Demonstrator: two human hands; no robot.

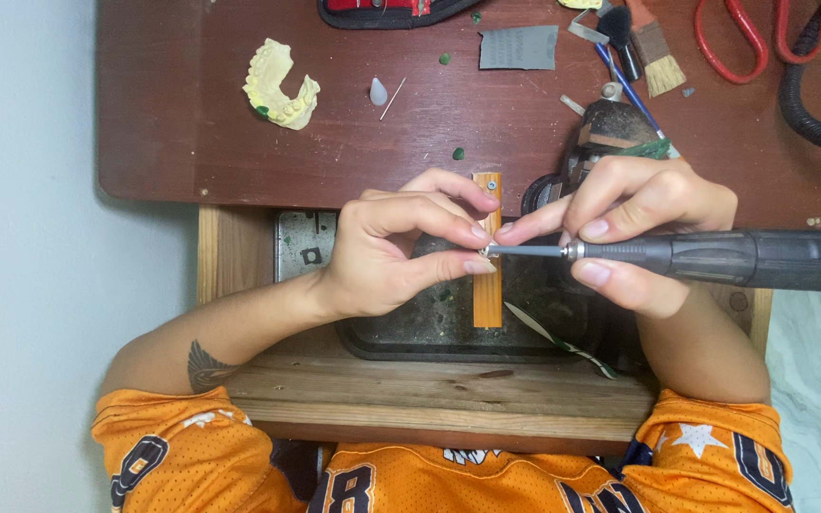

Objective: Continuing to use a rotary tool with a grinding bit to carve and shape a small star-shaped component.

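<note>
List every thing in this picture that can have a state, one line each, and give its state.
Left hand: pinching a small workpiece, mostly hidden.
Right hand: gripping the rotary handpiece.
Rotary handpiece: horizontal, its tip at the workpiece; spinning cannot be told.
Dental cast: lying loose on the bench.
Brush: lying flat.
Wooden peg: jutting over the tray.

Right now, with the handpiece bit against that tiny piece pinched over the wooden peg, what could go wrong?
1. The left hand pinches the small workpiece right at the bit tip; a skid could nick the fingertips.
2. The piece is tiny and held only by fingertips, so it could be flicked into the tray below.
3. The right hand index finger rests beside the rotary handpiece shaft, close to the bit.
</note>
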